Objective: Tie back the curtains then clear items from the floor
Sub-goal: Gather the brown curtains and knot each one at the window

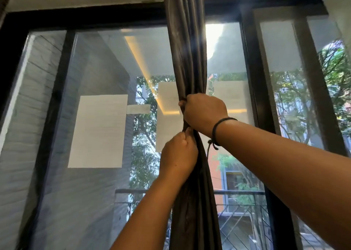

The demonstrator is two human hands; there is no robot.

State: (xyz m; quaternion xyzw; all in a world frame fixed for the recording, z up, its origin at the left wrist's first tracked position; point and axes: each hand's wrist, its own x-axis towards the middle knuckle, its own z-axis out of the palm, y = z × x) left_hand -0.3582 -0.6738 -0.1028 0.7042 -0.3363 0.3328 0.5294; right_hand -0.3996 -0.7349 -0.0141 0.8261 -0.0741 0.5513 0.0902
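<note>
A dark grey-brown curtain [185,40] hangs gathered into a narrow bunch down the middle of the head view, in front of the glass. My right hand [204,113] grips the bunch at its narrowest point, fingers wrapped round the fabric. Just below, my left hand [179,152] pinches a fold or strip of the same fabric at the left side of the bunch. Whether that strip is a separate tie-back is unclear. A black cord bracelet sits on my right wrist. The floor is out of view.
Behind the curtain stand tall glass doors with black frames [252,78]. White paper sheets [97,131] are stuck on the glass. Outside are a balcony railing [239,192], trees and an orange building. A grey textured wall [24,116] runs along the left.
</note>
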